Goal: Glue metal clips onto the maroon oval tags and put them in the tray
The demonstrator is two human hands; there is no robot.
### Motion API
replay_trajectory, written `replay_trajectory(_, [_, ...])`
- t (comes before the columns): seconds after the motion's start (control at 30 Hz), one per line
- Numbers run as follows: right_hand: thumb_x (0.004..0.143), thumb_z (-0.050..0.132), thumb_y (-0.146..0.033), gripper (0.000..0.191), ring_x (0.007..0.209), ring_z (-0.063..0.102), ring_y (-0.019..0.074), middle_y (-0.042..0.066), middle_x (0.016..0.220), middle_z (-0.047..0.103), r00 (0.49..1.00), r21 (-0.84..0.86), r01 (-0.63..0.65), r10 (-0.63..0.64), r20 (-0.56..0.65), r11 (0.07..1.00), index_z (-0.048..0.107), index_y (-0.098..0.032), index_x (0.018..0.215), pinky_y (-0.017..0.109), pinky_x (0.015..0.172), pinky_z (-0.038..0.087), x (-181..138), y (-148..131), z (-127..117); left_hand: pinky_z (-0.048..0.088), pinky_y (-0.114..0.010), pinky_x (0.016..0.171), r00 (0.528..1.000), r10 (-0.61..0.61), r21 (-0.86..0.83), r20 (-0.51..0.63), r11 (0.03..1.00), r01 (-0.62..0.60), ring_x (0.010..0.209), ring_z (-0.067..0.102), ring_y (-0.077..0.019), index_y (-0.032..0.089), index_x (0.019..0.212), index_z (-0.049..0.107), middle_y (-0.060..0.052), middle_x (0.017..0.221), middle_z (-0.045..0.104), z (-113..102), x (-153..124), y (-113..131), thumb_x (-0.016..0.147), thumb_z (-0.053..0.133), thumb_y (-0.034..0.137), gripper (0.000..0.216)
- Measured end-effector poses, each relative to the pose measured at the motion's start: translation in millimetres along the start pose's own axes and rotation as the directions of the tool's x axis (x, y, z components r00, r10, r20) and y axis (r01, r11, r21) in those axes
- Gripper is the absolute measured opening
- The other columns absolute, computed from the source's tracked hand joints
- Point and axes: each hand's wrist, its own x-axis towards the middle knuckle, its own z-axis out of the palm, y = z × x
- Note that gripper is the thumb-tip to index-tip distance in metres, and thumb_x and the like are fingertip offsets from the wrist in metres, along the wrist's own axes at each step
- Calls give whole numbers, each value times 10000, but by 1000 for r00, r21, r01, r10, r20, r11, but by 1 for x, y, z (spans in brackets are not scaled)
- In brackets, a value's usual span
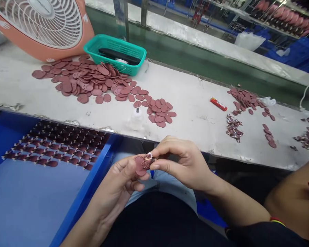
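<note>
My left hand (115,181) pinches a reddish-brown oval disc (139,167) between thumb and fingers, above my lap. The thumb and forefinger of my right hand (186,163) are closed on a small dark-red piece with a pale, shiny part (149,157), which lies against the disc; its exact kind is too small to make out. On the bench beyond lies a big pile of similar oval discs (92,77), with a smaller cluster (161,111) nearer my hands. A small clear bottle with a dark tip (137,120) stands beside that cluster.
In a blue tray (78,195) at left, finished-looking small pieces (59,144) lie in rows. An orange fan (48,27) and a green basket (114,43) stand behind the pile. A red lighter-like object (218,104) and shiny small parts (234,128) lie right. Another person's arm (296,192) is close.
</note>
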Motion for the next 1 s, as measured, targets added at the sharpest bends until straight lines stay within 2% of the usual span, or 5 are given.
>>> replay_trajectory(0.2, [863,772,-258,89,717,654,131,3,797,730,1000,-6,13,-13,-12,1000,738,-199,920,265,662,533,-1,2,3,505,-111,459,1000,1,3,-29,1000,-1,575,643,-98,199,799,816,-6,652,702,8,-4,4,622,905,472,337])
replay_trajectory(0.47, [847,784,-192,84,723,668,135,12,797,756,995,-73,79,-75,58,994,746,-178,921,256,681,531,4,-1,-1,507,-104,454,998,-52,-30,40,998,53,563,657,-96,196,795,812,-7,652,714,1,2,0,623,913,437,313])
replay_trajectory(0.7, [838,788,-147,95,741,659,126,20,827,765,981,-73,171,-163,108,983,738,-158,918,244,717,529,8,-1,-3,532,-112,452,996,-76,-50,46,996,78,565,656,-87,202,760,808,13,653,719,0,2,1,586,931,429,312])
replay_trajectory(1.0, [874,753,-159,44,732,653,130,29,806,750,951,-137,268,-240,193,954,720,-148,901,261,742,516,13,-5,-1,564,-135,485,994,-98,-152,-49,984,90,513,643,-81,163,742,798,17,596,704,6,-2,1,451,984,369,401])
